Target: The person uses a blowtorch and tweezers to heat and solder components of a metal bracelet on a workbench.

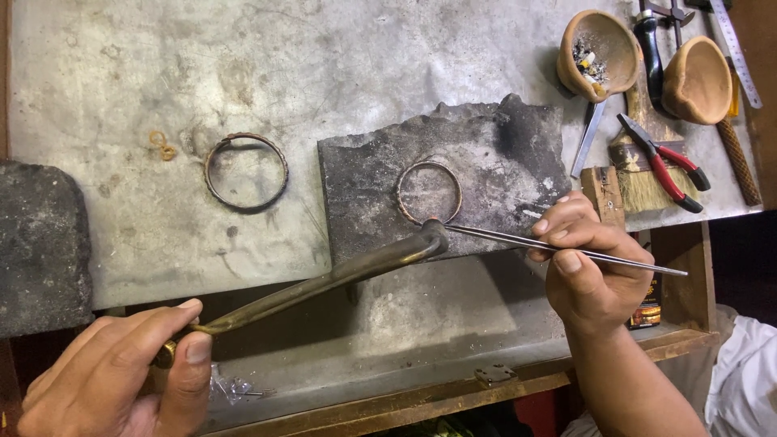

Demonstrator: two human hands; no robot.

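Note:
A metal bangle (429, 193) lies on a dark charred block (486, 154) at the middle of the bench. My left hand (121, 376) grips the rear of a long brass blowtorch pipe (324, 281), whose curved tip sits at the bangle's near edge. My right hand (584, 259) pinches thin steel tweezers (518, 239), their point meeting the bangle at the same spot beside the pipe's tip. A second bangle (246, 171) rests on the grey bench top to the left.
Two clay bowls (597, 50) (698, 79), red-handled pliers (665, 166), a brush (643, 182), a steel ruler (735, 50) and other tools crowd the right back corner. Another dark block (40, 243) sits at the left edge. A small wire curl (163, 146) lies near the second bangle.

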